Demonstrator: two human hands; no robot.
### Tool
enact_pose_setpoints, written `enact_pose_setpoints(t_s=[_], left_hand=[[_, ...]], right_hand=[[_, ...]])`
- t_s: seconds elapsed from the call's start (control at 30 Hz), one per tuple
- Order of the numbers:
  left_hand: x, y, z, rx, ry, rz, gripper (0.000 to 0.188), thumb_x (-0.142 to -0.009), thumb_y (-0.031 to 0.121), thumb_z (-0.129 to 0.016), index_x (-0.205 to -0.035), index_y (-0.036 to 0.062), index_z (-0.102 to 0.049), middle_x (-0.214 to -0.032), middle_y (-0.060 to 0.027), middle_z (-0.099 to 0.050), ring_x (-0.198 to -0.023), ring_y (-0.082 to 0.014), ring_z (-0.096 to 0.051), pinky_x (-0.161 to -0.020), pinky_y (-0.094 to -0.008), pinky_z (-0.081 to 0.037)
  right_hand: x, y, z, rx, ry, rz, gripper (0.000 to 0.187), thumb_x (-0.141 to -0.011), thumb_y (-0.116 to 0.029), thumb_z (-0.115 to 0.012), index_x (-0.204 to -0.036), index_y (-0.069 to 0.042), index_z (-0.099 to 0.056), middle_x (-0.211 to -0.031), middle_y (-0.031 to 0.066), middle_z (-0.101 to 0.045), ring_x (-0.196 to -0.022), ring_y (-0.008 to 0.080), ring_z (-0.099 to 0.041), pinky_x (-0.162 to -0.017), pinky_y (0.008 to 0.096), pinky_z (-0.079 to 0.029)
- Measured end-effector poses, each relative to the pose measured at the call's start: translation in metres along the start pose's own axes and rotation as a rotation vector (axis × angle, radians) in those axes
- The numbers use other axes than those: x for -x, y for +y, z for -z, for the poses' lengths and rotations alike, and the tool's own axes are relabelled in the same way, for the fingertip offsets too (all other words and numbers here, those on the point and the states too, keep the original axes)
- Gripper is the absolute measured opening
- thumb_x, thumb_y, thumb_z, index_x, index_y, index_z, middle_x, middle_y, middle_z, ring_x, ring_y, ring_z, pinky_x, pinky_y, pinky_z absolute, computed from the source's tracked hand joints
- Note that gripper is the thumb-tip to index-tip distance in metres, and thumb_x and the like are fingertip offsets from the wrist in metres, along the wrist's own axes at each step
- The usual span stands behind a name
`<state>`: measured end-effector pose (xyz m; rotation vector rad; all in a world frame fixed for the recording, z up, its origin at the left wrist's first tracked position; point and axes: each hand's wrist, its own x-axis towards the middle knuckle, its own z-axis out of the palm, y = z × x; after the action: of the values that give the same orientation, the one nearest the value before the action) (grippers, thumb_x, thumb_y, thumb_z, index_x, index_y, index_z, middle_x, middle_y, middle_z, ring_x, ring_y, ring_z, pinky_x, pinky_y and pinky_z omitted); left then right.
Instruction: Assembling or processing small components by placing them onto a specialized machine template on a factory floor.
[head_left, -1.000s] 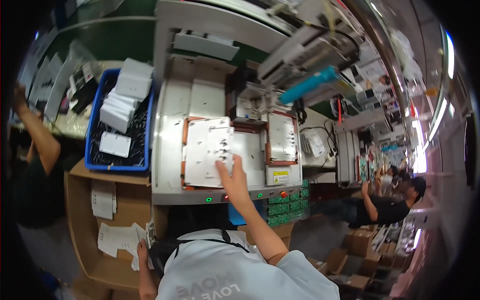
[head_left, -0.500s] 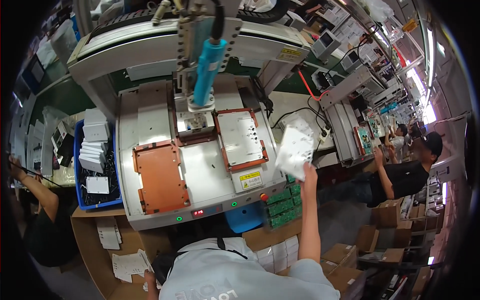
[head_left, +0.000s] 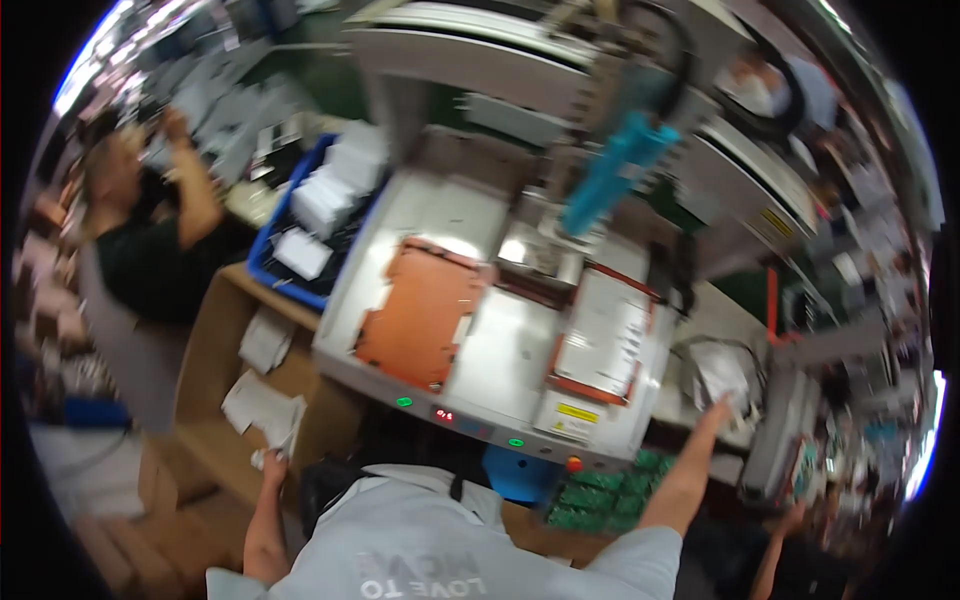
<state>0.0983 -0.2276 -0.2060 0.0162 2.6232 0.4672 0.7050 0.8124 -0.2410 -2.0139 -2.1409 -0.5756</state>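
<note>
My right hand [head_left: 718,408] reaches out to the right, closed on the near edge of a white panel [head_left: 716,372]. The panel is blurred and hangs over or on the side table; I cannot tell which. At the lower left, my left hand [head_left: 273,461] is closed at the bottom corner of white panels [head_left: 262,408] in a cardboard box [head_left: 205,360]. A small whitish bit shows beside its fingers, too unclear to name. On the machine [head_left: 500,350], an orange-brown fixture [head_left: 420,312] is bare, and a red-framed fixture [head_left: 612,395] bears a white panel [head_left: 603,340].
A blue bin [head_left: 262,262] with white boxes and dark parts stands left of the machine. A blue cylinder tool [head_left: 620,172] hangs above. Green circuit boards [head_left: 600,495] lie below the machine's right front. Co-workers stand at left [head_left: 150,230] and lower right [head_left: 800,555].
The view has swung and turned, blurring the picture. My right hand has carried the white panel from beside the machine out over the side table. My left hand stays by the box.
</note>
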Motion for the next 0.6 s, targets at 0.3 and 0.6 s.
enact_pose_setpoints(t_s=[0.3, 0.6], left_hand=[[0.033, 0.000, -0.015, 0.101, 0.116, 0.187, 0.041, -0.073, 0.019, -0.068, -0.110, 0.0004, -0.064, -0.116, -0.0235, -0.059, -0.112, -0.0374, -0.054, -0.099, -0.0391, -0.042], [0.028, 0.009, -0.005, 0.132, 0.284, 0.379, 0.041, -0.079, 0.010, -0.061, -0.119, 0.0046, -0.052, -0.112, -0.0239, -0.055, -0.106, -0.0428, -0.054, -0.090, -0.0464, -0.045]], right_hand=[[-0.056, -0.084, 0.086, -0.022, -0.243, -0.518, 0.042, -0.093, -0.028, -0.051, -0.130, -0.010, -0.056, -0.106, 0.0208, -0.066, -0.095, 0.0315, -0.065, -0.082, 0.0510, -0.052], [0.157, -0.306, 0.470, -1.420, 0.363, -0.194, 0.036, -0.097, -0.027, -0.049, -0.113, 0.003, -0.062, -0.097, 0.0089, -0.061, -0.082, 0.0184, -0.056, -0.076, 0.0311, -0.047]])
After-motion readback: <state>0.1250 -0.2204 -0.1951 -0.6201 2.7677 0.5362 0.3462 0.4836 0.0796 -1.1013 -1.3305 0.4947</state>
